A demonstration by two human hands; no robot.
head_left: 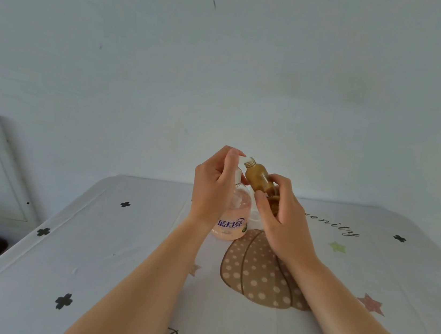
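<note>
Amber bottle (258, 179) in right hand (282, 222), beside pump (238, 177)

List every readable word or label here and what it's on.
"蓝月亮": pink pump bottle label.
"enity": tablecloth, start hidden behind right hand.
"Perfect S": tablecloth, cut off at the frame's bottom.
Small print under the brand: blurred.
No text visible on the amber bottle.

We read three purple Chinese characters, 蓝月亮, on the front of the pink soap bottle (230, 225). On the tablecloth (116, 265) we make out dark cursive lettering. At the far side it reads "enity", with the start of the word hidden. At the near edge it reads "Perfect", cut off below, followed by a large "S".
</note>
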